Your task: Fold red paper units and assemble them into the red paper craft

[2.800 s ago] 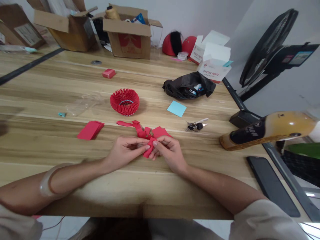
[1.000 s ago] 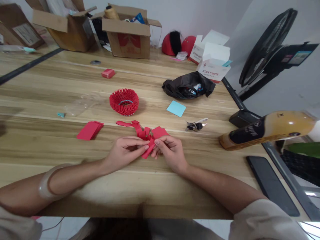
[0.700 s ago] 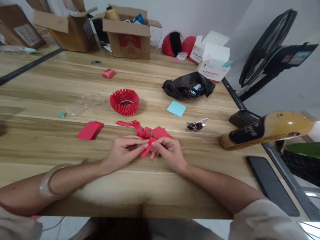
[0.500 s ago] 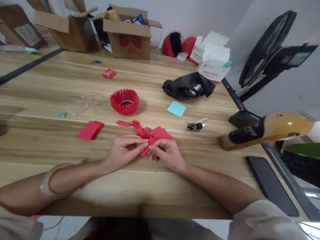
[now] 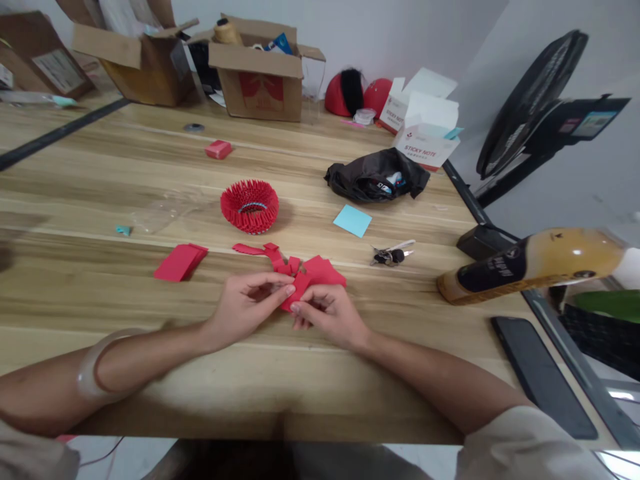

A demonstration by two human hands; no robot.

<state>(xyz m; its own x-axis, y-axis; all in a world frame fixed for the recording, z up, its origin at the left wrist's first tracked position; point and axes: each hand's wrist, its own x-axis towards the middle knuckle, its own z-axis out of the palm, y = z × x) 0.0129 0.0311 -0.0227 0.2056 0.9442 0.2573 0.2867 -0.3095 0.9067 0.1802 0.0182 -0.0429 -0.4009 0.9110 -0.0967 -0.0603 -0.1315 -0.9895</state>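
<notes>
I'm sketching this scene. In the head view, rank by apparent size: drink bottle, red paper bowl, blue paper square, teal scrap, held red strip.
Drink bottle
Red paper bowl
Blue paper square and held red strip: too alike to rank, strip partly covered
Teal scrap

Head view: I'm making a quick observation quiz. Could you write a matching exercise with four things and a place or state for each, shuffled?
1. Small red paper piece
2. Red bowl
3. Blue square
4. Dark phone

A. Lying just in front of the black bag
B. Near the right edge of the table
C. At the fingertips of the left hand and right hand
D. Spiky all around its rim

Pairs: 1-C, 2-D, 3-A, 4-B
</notes>
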